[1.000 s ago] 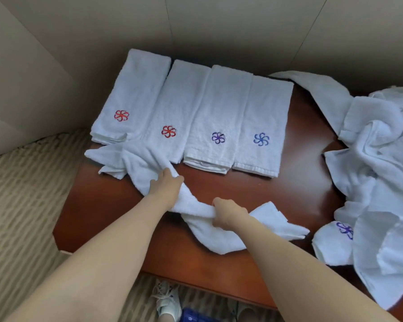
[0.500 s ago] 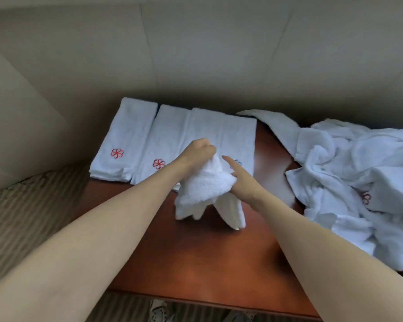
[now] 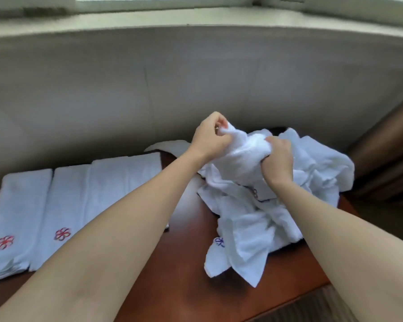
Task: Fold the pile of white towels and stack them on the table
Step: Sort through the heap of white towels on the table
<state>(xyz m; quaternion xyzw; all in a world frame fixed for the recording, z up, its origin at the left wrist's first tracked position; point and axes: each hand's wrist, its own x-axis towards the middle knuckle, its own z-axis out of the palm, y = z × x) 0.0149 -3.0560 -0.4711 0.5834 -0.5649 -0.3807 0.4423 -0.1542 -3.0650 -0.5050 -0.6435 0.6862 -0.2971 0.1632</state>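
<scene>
Gripping a bunched towel (image 3: 242,156) above the pile (image 3: 312,173) at the right, left hand (image 3: 209,138) and right hand (image 3: 277,161), fingers curled tight into it, seem to be hunting corners, so shaking it flat on the table (image 3: 186,263) should come next.

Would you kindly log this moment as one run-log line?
left hand: grips towel | right hand: grips towel | folded towels: on table

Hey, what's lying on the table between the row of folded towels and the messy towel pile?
In the head view, only bare wooden table lies between the folded towels and the towel pile; the left forearm crosses above that stretch.
</scene>
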